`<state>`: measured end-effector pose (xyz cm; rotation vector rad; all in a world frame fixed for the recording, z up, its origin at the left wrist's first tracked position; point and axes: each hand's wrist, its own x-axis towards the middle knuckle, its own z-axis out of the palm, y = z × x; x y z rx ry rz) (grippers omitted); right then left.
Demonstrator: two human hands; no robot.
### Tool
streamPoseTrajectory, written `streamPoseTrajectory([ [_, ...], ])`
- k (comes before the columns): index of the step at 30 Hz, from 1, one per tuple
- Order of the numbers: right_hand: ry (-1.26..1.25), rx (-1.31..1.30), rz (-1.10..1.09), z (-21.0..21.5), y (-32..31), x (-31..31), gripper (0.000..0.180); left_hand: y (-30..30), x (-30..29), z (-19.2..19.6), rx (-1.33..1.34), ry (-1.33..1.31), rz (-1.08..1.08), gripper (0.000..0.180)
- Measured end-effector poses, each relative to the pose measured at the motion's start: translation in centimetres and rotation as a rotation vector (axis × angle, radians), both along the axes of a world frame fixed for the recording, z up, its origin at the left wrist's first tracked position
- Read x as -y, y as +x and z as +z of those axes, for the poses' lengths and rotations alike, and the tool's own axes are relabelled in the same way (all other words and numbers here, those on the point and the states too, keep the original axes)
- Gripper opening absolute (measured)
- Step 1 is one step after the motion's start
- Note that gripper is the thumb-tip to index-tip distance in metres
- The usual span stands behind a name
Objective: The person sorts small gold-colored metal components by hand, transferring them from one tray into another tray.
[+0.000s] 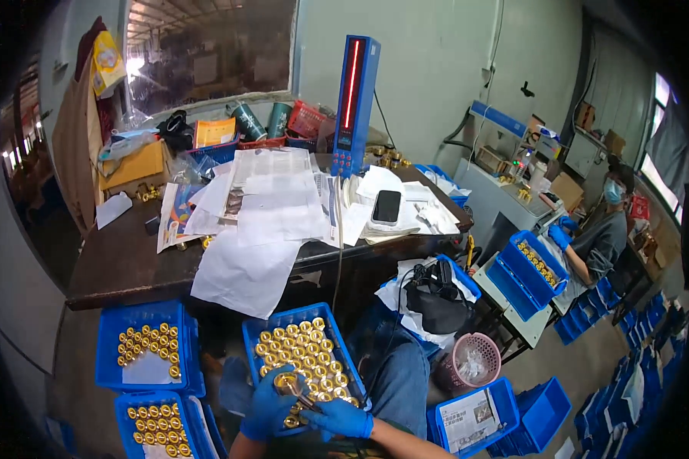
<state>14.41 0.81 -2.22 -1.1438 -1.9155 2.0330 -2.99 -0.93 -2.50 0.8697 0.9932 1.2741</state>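
On my lap rests a blue bin [251, 342] holding rows of round brass fittings [305, 353]. Over its near edge, my left hand [263, 409] is closed around one brass fitting [286, 382], its round opening facing up. My right hand [344, 418], gloved in blue like the left, is closed close beside it. A thin dark tool [306, 400] appears to run from its fingers toward the fitting, though its kind is too small to tell.
Left of my lap stand blue bins [109, 366] of brass fittings. Ahead, a dark desk [107, 269] carries papers, a phone [386, 206] and a tall blue gauge [352, 107]. At right are a pink basket [445, 375], more blue bins [544, 413] and a masked co-worker [606, 229].
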Motion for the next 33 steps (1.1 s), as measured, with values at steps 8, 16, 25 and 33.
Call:
streamPoseTrajectory([
  [8, 0.042, -0.141, -0.038, 1.0, -0.2, 1.2, 0.036, 0.6, 1.6, 3.2, 0.050, 0.012, -0.182, 0.046],
  [16, 1.096, -0.014, -0.356, -0.4, -0.7, 1.7, 0.031, 3.2, 2.7, 3.0, -0.137, 0.092, 0.170, 0.046],
  [25, 0.474, -0.104, -0.337, 1.8, -1.2, 2.5, 0.027, 5.1, 2.6, -0.1, 0.057, 0.084, 0.168, 0.039],
  [33, 0.844, -0.182, -0.300, 1.0, -0.9, 2.4, 0.030, 6.0, 4.3, 3.0, -0.123, 0.306, 0.214, 0.068],
])
